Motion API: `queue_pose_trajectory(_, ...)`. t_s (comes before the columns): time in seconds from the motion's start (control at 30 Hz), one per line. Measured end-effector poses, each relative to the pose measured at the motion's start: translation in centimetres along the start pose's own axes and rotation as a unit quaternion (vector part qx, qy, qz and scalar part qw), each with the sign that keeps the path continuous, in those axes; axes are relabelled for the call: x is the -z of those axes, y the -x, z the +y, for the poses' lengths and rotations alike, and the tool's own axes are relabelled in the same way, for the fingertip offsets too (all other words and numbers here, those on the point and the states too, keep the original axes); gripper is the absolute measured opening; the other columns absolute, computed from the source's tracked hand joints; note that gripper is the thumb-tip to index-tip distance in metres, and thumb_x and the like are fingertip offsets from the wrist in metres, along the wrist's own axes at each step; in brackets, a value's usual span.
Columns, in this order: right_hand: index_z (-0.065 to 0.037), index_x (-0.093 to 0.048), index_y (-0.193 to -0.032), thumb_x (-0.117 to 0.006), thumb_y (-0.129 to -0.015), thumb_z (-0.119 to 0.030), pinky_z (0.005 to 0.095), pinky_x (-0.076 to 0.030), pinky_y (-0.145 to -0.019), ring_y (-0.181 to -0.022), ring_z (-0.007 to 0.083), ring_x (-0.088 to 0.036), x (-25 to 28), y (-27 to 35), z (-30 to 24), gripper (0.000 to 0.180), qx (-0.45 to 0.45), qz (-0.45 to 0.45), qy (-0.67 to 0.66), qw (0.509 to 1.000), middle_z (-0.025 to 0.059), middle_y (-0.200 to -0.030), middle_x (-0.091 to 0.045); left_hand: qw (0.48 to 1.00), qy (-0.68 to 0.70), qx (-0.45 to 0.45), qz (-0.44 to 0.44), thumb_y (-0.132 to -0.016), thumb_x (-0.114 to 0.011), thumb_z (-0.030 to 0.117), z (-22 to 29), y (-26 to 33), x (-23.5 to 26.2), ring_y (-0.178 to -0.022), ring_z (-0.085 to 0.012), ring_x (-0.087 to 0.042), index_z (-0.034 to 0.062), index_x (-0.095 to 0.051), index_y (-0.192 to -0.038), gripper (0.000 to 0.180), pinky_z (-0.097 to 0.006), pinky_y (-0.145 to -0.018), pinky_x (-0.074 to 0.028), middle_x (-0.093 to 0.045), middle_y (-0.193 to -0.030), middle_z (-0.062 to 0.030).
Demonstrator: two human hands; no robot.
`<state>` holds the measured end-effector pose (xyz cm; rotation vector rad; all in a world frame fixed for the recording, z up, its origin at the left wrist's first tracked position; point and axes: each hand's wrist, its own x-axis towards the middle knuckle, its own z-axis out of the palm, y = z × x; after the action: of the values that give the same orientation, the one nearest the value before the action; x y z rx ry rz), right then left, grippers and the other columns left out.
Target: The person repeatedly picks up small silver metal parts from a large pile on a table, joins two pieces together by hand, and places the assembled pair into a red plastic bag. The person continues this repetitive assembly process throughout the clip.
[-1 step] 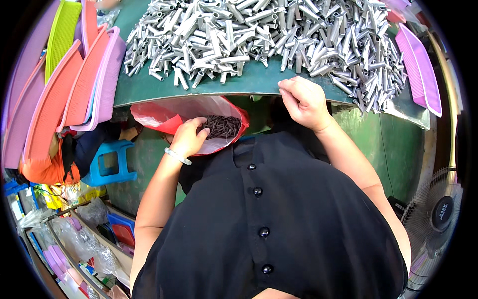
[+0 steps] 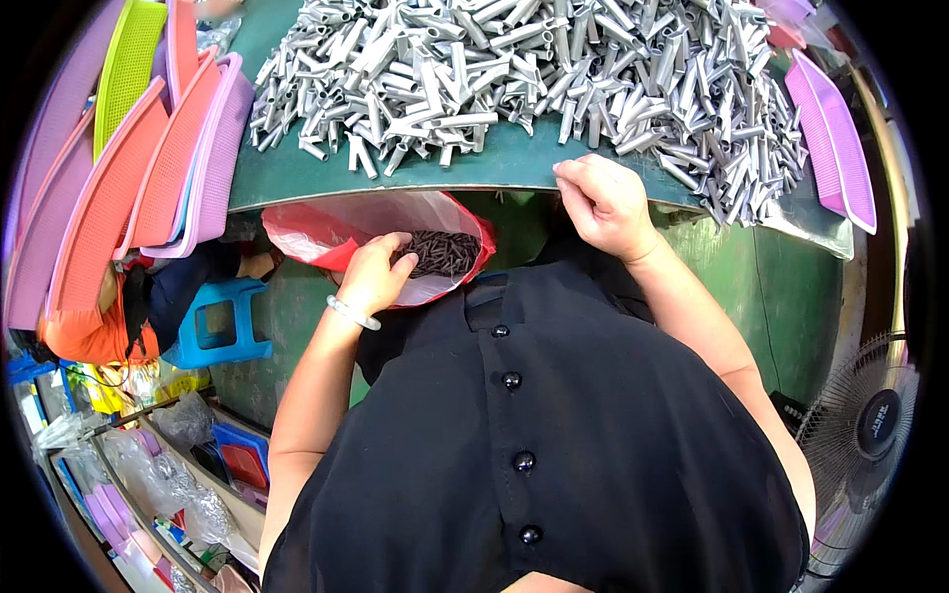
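My left hand (image 2: 376, 274), with a pale bracelet (image 2: 353, 312) at the wrist, reaches into a red bag (image 2: 306, 219) with a whitish lining. Its thumb and fingertips are apart, at the edge of many thin dark screw-like pieces (image 2: 443, 254) in the bag. At the table's near edge my right hand (image 2: 605, 203) is closed, thumb against curled fingers; whatever is in it is hidden. Beyond it a large heap of short silver metal tubes (image 2: 425, 84), many with a flared or cut end, covers the green tabletop (image 2: 297, 178).
Pink, purple and green plastic baskets (image 2: 148, 168) are stacked at the left; another purple basket (image 2: 830, 138) stands at the right edge. A blue stool (image 2: 219, 321) is near a person in orange (image 2: 84, 336). Shelves with bagged goods (image 2: 158, 474) lie lower left, a fan (image 2: 870, 425) lower right.
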<state>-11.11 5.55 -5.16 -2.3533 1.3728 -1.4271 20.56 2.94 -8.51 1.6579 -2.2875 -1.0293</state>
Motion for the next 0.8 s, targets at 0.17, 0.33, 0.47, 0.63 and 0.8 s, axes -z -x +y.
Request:
queue_pose_trajectory(0.17, -0.001, -0.062, -0.086, -0.064, -0.072, 0.004, 0.0318, -0.048, -0.056, -0.062, 0.0261, -0.06, 0.2, -0.1, 0.2, 0.016, 0.008, 0.002, -0.011, 1.0, 0.0106, -0.073, -0.061, 0.997, 0.049, -0.032, 0.051, -0.081, -0.063, 0.015, 0.7, 0.4, 0.7, -0.098, -0.0326, -0.062, -0.0034, -0.06, -0.111, 0.035, -0.037, -0.087, -0.048, -0.063, -0.106, -0.0214)
queue_pose_trajectory(0.33, -0.001, -0.061, -0.086, -0.064, -0.072, 0.005, 0.0325, -0.049, -0.057, -0.064, 0.0269, -0.062, 0.3, 0.0, 0.1, 0.016, -0.002, 0.002, -0.012, 1.0, 0.0112, -0.074, -0.062, 0.996, 0.054, -0.036, 0.062, -0.081, -0.064, 0.014, 2.1, 0.9, 1.4, -0.097, -0.0307, -0.063, -0.0037, -0.06, -0.11, 0.034, -0.035, -0.085, -0.049, -0.063, -0.106, -0.0205)
queue_pose_trajectory(0.47, -0.001, -0.061, -0.087, -0.064, -0.072, 0.005, 0.0322, -0.049, -0.057, -0.063, 0.0267, -0.061, 0.1, 0.2, 0.2, 0.017, -0.004, 0.004, -0.01, 1.0, 0.0107, -0.073, -0.061, 0.996, 0.054, -0.039, 0.058, -0.081, -0.065, 0.014, 2.1, 1.3, 1.9, -0.096, -0.0302, -0.063, -0.0037, -0.06, -0.11, 0.035, -0.035, -0.085, -0.049, -0.063, -0.105, -0.02)
queue_pose_trajectory(0.63, -0.001, -0.061, -0.088, -0.063, -0.072, 0.005, 0.032, -0.047, -0.055, -0.06, 0.026, -0.059, 0.2, 0.2, 0.2, 0.017, -0.015, 0.007, -0.021, 1.0, 0.01, -0.071, -0.059, 0.993, 0.054, -0.048, 0.09, -0.081, -0.066, 0.016, 1.6, 2.5, 3.0, -0.091, -0.0289, -0.064, -0.0034, -0.061, -0.11, 0.035, -0.034, -0.081, -0.05, -0.065, -0.101, -0.0193)
queue_pose_trajectory(0.8, -0.001, -0.061, -0.088, -0.063, -0.072, 0.005, 0.0318, -0.046, -0.054, -0.059, 0.0253, -0.057, 0.4, 0.0, 0.1, 0.018, -0.019, -0.005, -0.002, 1.0, 0.0098, -0.07, -0.058, 0.991, 0.071, -0.03, 0.112, -0.081, -0.066, 0.016, 0.8, 3.6, 3.6, -0.084, -0.0273, -0.065, -0.0023, -0.061, -0.109, 0.034, -0.034, -0.075, -0.051, -0.065, -0.096, -0.0191)
